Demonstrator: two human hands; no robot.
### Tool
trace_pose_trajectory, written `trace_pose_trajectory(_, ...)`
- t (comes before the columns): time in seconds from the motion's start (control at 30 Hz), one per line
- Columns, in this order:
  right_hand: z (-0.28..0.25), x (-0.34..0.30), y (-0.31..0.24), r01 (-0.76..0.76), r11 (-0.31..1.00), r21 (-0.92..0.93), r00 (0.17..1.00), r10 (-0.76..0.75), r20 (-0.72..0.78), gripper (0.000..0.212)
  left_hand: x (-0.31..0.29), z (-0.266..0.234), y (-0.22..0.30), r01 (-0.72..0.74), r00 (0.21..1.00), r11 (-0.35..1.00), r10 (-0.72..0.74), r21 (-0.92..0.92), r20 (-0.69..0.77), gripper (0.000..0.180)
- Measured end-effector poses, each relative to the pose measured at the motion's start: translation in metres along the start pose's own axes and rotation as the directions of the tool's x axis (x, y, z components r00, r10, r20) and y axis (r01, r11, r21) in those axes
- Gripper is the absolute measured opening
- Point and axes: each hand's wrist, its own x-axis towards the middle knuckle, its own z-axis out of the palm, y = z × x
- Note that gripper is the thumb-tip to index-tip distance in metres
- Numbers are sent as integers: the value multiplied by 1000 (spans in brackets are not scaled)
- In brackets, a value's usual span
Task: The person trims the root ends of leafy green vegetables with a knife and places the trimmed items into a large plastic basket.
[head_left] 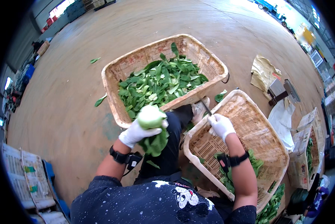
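Observation:
My left hand [135,133], in a white glove, is closed around a head of bok choy [151,117]. Its pale rounded base points up and its green leaves hang down below my fingers. My right hand [222,126], gloved too, grips a knife [206,107] whose blade points forward and left, apart from the bok choy. Just beyond my left hand lies a heap of loose green leaves [161,80] in a large pale plastic crate [119,112]. A second crate [246,115] sits tilted under my right forearm, with some greens [255,162] in its near end.
Brown paper [264,72], a scale-like metal device [283,91] and a white sheet [282,121] lie to the right. Further right stands another crate [300,156] with greens. Stray leaves [95,60] dot the floor. Stacked white crates [29,175] stand at the lower left.

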Motion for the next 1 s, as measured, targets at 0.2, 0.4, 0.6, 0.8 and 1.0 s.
trace_pose_trajectory(0.2,22,-74,-69,763,513,-393,406,-853,-327,41,13,34,4,-137,977,924,185,358,-105,46)
trace_pose_trajectory(0.4,27,-80,-93,759,355,-546,283,-935,-215,47,7,41,32,-81,995,970,93,231,-43,45)
trace_pose_trajectory(0.6,37,-45,-83,731,328,-598,225,-944,-243,38,-2,37,41,-3,990,994,18,108,-137,42)
trace_pose_trajectory(0.8,28,14,-104,141,986,-87,884,-165,-437,16,-9,21,31,22,962,924,85,382,-260,56)
trace_pose_trajectory(1.0,78,-39,-100,656,351,668,664,-689,-289,69,9,25,18,74,925,830,150,553,-350,49)
